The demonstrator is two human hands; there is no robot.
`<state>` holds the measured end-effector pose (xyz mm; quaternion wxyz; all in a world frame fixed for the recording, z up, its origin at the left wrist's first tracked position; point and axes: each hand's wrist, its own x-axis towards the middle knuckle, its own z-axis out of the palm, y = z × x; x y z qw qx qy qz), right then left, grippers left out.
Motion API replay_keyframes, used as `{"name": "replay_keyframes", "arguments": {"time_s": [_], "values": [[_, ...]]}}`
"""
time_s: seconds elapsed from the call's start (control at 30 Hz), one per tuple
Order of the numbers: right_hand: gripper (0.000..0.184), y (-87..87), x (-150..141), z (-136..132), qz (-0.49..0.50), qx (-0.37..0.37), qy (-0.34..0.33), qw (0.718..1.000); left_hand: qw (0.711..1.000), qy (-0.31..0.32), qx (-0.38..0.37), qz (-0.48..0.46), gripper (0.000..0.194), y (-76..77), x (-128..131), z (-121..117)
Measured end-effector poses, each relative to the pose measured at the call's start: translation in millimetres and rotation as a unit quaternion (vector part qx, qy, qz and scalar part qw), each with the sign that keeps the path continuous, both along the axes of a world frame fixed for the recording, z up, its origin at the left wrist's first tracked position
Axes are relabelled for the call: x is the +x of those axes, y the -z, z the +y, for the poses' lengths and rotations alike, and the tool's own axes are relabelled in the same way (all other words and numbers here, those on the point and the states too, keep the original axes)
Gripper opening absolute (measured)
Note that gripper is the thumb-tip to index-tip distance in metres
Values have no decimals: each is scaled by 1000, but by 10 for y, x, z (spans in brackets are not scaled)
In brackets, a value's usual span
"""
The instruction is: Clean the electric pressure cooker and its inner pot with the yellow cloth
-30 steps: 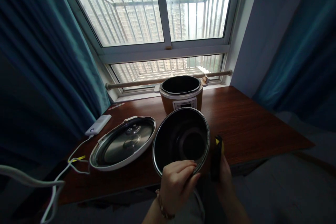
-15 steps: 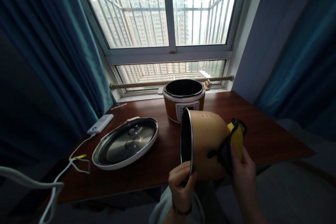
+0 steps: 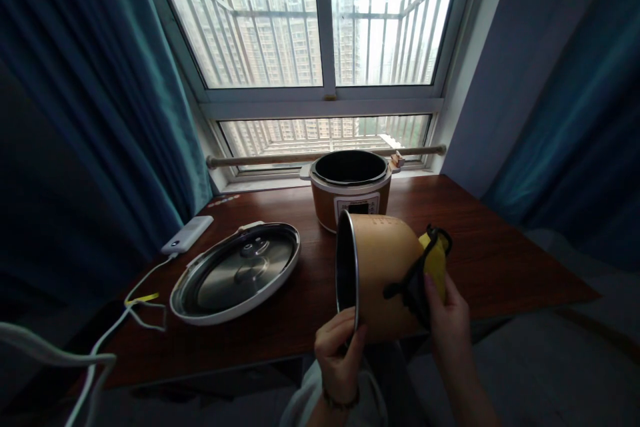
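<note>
Left hand [image 3: 340, 353]: thumb and fingers clamped on the rim of the inner pot [image 3: 387, 273], at its near lower edge. Bracelet [image 3: 341, 400] on that wrist. Right hand [image 3: 447, 317]: fingers closed around a yellow and black cloth [image 3: 434, 265], which lies against the pot's base and outer wall; fingertips partly hidden by the cloth.

Pot is tipped on its side, held up over the near edge of the table [image 3: 475, 247], mouth facing left, tan outer wall showing, inside dark.

Left of the pot, apart from it: round lid [image 3: 240, 277] on the table, shiny inner face up, pale rim. Further left: white power bank [image 3: 189, 235] with a white cable [image 3: 107, 333] plugged in, yellow tie [image 3: 142, 299] on the cable.

Beyond the pot: cooker body [image 3: 325, 203] upright on the table near the window [image 3: 327, 97], top open, dark inside, control panel facing the camera. Rail [image 3: 265, 160] runs behind it. Blue curtains [image 3: 125, 80] both sides.
</note>
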<state>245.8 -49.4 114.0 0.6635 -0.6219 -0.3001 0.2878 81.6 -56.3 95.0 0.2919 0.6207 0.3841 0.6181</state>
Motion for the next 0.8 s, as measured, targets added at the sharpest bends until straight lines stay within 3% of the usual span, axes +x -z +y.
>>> {"name": "replay_keyframes", "arguments": {"time_s": [0.37, 0.8], "values": [[59, -4, 7, 73, -9, -3, 5, 1000, 1000, -28, 2, -1, 28, 30, 19, 47], [57, -24, -2, 91, -19, -4, -2, 1000, 999, 16, 5, -34, 23, 82, -11, 101]]}}
